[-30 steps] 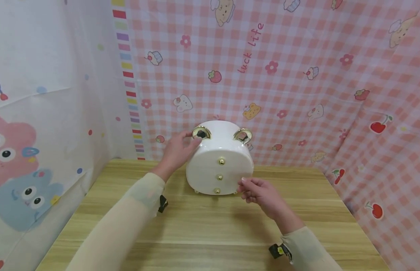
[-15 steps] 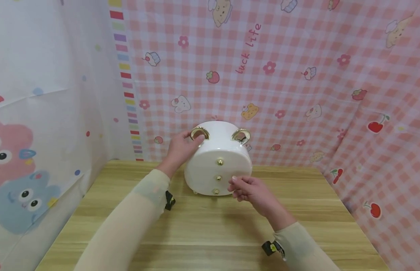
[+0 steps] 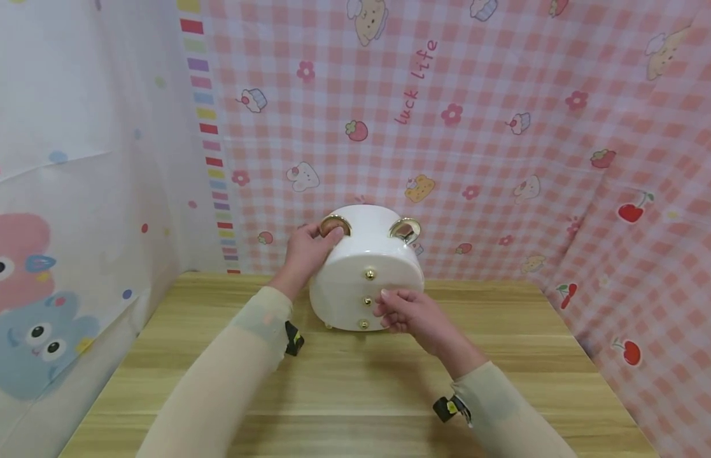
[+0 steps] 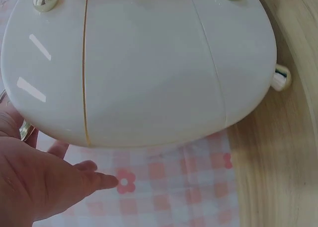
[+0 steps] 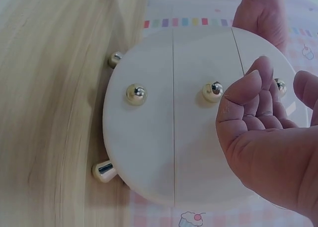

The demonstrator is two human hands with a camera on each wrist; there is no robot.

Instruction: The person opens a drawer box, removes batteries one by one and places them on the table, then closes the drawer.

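Observation:
A white, rounded drawer box (image 3: 340, 283) with gold knobs stands on small gold feet (image 5: 104, 171). Two seams split its front into three drawers, seen in both wrist views. My left hand (image 3: 306, 251) grips the gold ear-shaped handle (image 3: 335, 218) at the top left, thumb in front and fingers behind. Before the front hovers my right hand (image 3: 409, 315), fingers loosely bent and holding nothing. Its fingertips are close to the middle knob (image 3: 368, 301); contact is not visible. In the right wrist view those fingers partly cover the top knob (image 5: 280, 87).
The box is on a wood-grain table (image 3: 344, 394), near the back edge. Behind hangs a pink checked cloth (image 3: 378, 152); a white printed sheet (image 3: 143, 191) is at the left. A second gold handle (image 3: 414, 222) is at the box's top right.
My right hand has moved left across the box's front, to beside the middle knob. My left hand has shifted slightly, its fingers now filling the ear handle's opening. The box stays in place.

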